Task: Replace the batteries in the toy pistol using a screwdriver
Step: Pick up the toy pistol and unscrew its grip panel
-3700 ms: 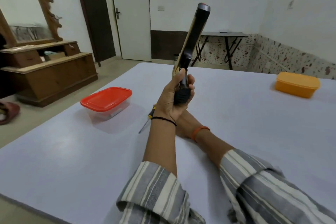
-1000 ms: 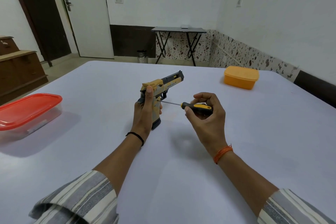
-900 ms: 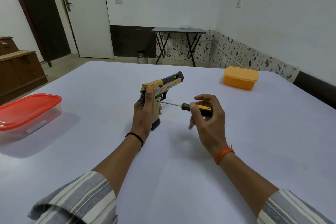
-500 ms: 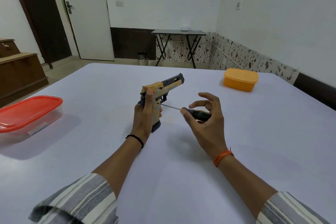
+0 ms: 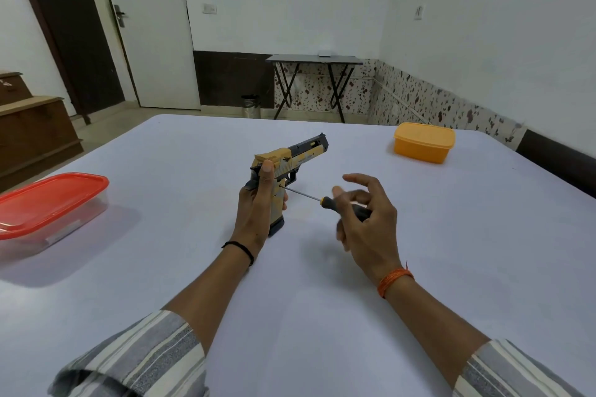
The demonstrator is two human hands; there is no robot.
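**Screwdriver tip set against the pistol grip**

Between the two hands, a toy pistol (image 5: 283, 167) is held upright on the table (image 5: 451, 251), its grip wrapped by the left hand (image 5: 258, 213) and its barrel pointed away. A screwdriver (image 5: 325, 203) is held in the right hand (image 5: 364, 222), fingers loosely curled, index finger raised; its tip is set against the grip. Well left of the left hand a red-lidded box (image 5: 48, 206) is seen; far beyond the right hand, an orange box (image 5: 422, 142).
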